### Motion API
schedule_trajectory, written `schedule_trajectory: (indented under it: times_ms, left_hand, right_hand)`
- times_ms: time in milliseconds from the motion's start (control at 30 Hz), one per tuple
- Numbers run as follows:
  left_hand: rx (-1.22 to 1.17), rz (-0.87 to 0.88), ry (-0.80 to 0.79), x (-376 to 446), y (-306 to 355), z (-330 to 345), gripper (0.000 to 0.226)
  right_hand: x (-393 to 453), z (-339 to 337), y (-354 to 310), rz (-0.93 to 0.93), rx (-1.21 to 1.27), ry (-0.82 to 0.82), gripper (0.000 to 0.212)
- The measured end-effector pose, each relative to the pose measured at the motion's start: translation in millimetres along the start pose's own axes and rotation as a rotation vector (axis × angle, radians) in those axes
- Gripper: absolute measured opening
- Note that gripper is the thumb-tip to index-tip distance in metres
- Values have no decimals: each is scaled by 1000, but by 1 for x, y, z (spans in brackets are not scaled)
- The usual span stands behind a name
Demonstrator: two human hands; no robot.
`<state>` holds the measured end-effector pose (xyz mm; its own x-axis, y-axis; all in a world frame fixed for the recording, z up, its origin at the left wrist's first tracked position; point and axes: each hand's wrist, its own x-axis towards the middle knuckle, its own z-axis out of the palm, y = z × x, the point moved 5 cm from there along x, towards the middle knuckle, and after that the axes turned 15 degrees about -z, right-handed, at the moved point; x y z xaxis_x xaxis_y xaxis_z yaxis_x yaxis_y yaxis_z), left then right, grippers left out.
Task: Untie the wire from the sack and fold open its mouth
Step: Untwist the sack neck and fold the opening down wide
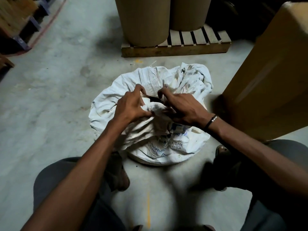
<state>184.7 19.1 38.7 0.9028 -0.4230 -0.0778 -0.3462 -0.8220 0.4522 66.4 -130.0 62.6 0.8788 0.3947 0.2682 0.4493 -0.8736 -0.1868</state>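
A white woven sack with blue print stands on the concrete floor in front of me, its top crumpled and bunched. My left hand pinches the gathered cloth on the left side of the mouth. My right hand, with a dark band on its wrist, grips the cloth on the right side. A small dark gap shows between the two hands. I cannot make out the wire; my fingers and the folds hide the middle of the bunch.
A wooden pallet with two tall brown drums stands just beyond the sack. A large cardboard box rises close on the right. Racks line the far left. My sandalled feet flank the sack.
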Motion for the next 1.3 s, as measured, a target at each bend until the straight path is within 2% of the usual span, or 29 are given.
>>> schedule_trajectory:
  times_ms: [100, 200, 267, 333, 433, 533, 700, 733, 800, 900, 1000, 1067, 1133, 1233, 1300]
  left_hand:
    - [54, 123, 189, -10, 9, -1, 71]
    - [149, 309, 255, -21, 17, 8, 69]
    - [126, 380, 182, -24, 18, 10, 64]
    - [15, 350, 22, -19, 10, 10, 65]
    - [-43, 279, -158, -7, -20, 10, 89]
    - [100, 183, -239, -7, -42, 18, 109]
    - [-3, 187, -226, -19, -39, 44, 119]
    - [-18, 173, -224, -20, -37, 48, 117]
    - [17, 151, -161, -22, -34, 49, 97]
    - [130, 183, 184, -27, -27, 31, 60]
    - [182, 221, 384, -29, -24, 19, 50]
    - [157, 220, 408, -28, -21, 15, 51]
    - [96, 218, 403, -28, -16, 10, 50]
    - [29, 261, 349, -30, -5, 6, 49]
    - [-11, 321, 204, -33, 0, 12, 49]
  right_hand:
    - [-9, -3, 17, 48, 44, -88, 82]
    - [-19, 3, 33, 107, -34, -226, 89]
    - [-18, 9, 36, 126, -71, -206, 88]
    - [-17, 11, 39, 122, -61, -123, 87]
    - [-19, 9, 40, 55, -46, 34, 84]
    - [-22, 15, 35, 12, -61, 68, 85]
    - [-32, 19, 35, 63, -23, 143, 73]
    - [-34, 20, 37, 90, -16, 159, 70]
    - [-35, 22, 40, 101, 12, 156, 67]
    - [-34, 21, 48, 70, 118, 38, 71]
    - [-37, 20, 61, 97, 212, -131, 96]
    - [-38, 22, 62, 82, 289, -206, 116]
    - [-37, 32, 55, 79, 334, -231, 122]
    - [-27, 48, 46, 89, 262, -97, 105]
    - [-21, 47, 48, 154, 251, 25, 98]
